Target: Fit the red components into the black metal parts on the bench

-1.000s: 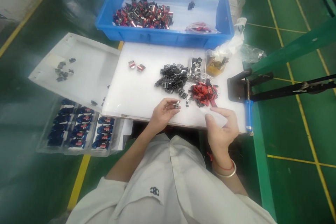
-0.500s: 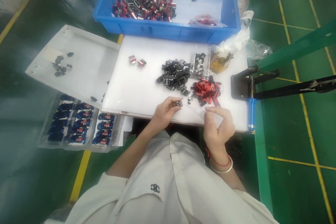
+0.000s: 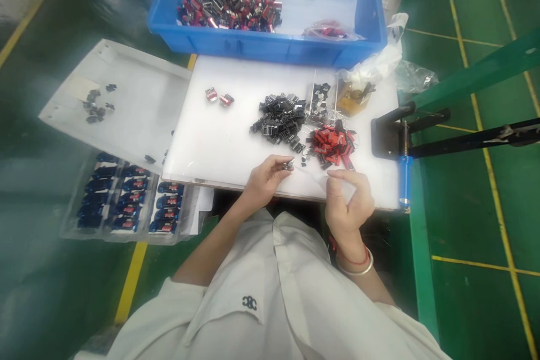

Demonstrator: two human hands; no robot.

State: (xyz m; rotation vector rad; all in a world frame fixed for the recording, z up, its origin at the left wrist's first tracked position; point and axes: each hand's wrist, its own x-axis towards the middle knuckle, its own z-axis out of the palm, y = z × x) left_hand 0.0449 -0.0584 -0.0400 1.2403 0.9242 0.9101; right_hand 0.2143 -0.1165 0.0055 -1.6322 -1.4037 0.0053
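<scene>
My left hand [image 3: 262, 181] is pinched at the front edge of the white board [image 3: 219, 146], holding a small dark part with shiny metal [image 3: 288, 165] between thumb and fingertips. Just right of it, my right hand [image 3: 351, 202] has thumb and index finger closed together. A faint, pale, thin thing [image 3: 310, 173] shows between the two hands, too blurred to name. Beyond my hands lie a heap of black plastic parts [image 3: 280, 118] and a heap of red parts [image 3: 331, 143]. Two red-and-silver pieces [image 3: 226, 100] rest apart at the board's left.
A blue bin [image 3: 261, 48] with many red and black pieces stands behind the board. Small containers [image 3: 319, 98] sit at the back right. On the left are a white tray [image 3: 139, 84] and a clear compartment box [image 3: 147, 236]. A black bracket [image 3: 388, 138] flanks the right edge.
My right hand has shifted very slightly to the left. My left hand keeps its place with the small part in its fingers.
</scene>
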